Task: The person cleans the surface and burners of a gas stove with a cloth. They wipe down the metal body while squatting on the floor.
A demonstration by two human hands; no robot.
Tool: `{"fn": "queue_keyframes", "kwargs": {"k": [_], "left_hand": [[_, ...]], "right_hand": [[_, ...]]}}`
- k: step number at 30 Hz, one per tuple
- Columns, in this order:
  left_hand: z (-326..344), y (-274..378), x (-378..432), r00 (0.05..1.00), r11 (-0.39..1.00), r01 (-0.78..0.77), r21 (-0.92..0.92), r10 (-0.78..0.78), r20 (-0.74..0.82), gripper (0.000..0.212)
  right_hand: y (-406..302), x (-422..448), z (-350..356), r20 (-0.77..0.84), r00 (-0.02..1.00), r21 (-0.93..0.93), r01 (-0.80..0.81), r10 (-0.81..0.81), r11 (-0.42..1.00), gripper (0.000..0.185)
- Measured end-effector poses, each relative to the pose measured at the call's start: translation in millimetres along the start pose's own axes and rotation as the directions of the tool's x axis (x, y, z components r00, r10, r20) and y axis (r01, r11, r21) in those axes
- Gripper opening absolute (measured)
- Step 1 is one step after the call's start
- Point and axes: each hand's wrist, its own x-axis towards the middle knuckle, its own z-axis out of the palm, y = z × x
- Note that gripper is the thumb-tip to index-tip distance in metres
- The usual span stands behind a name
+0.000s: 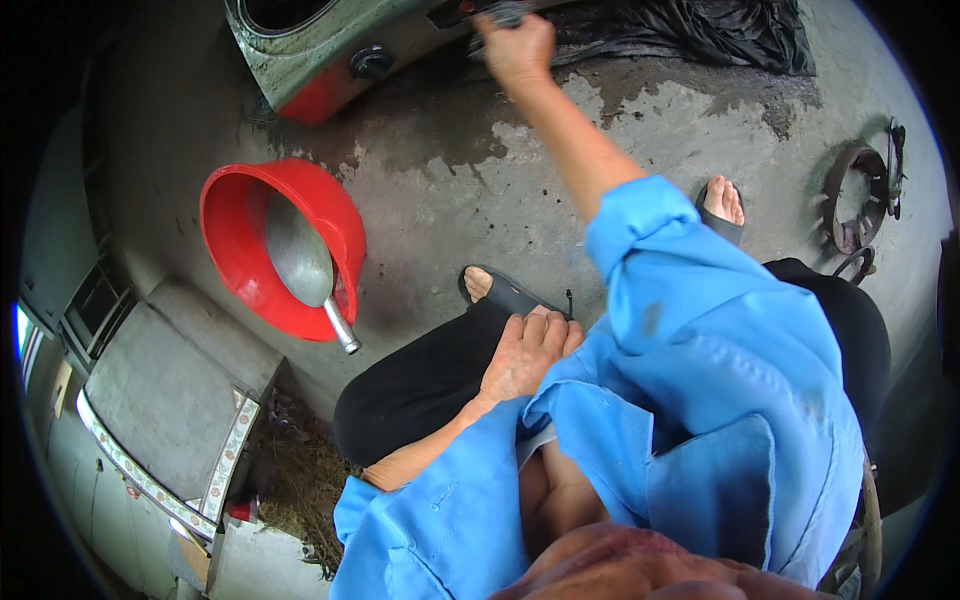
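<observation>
My right hand (523, 51) reaches to the top of the view and grips a wire scouring pad (508, 13), blurred by motion. The pad is against or close to the front panel of a dirty metal gas stove (300, 56). A black control knob (372, 62) sits on that panel, left of my hand. Much of the stove is cut off by the upper edge. My left hand (529, 352) rests on my bent leg in black trousers (420, 382), holding nothing that I can see.
On the wet-stained concrete floor (442, 217) stands a red plastic basin (225, 225) with a metal ladle (300, 255) leaning in it. Black plastic sheeting (697, 37) lies at the upper right. A round metal ring (836, 187) is at far right. Dry straw (300, 480) lies beside a concrete block (172, 390).
</observation>
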Motion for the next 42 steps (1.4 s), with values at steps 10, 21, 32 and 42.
{"fn": "queue_keyframes", "kwargs": {"k": [10, 21, 32, 42], "left_hand": [[4, -5, -7, 0.998, 0.999, 0.042, -0.014, -0.042, 0.046, 0.033], [0, -1, -3, 0.998, 0.999, 0.042, -0.017, -0.041, 0.049, 0.034], [-10, 5, 28, 0.984, 0.999, -0.04, -0.017, 0.042, 0.171, 0.03], [-17, 8, 38, 0.994, 0.998, -0.03, -0.055, 0.036, 0.1, 0.03]], "right_hand": [[-23, 23, -36, -0.208, 0.884, 0.394, -0.316, 0.419, 0.863, 0.033], [-23, 86, -99, -0.244, 0.899, 0.432, -0.235, 0.364, 0.871, 0.011], [-41, 3, -10, 0.048, 0.93, 0.113, -0.368, 0.364, 0.923, 0.025], [-59, 92, -65, -0.348, 0.844, 0.584, -0.146, 0.409, 0.799, 0.015]]}}
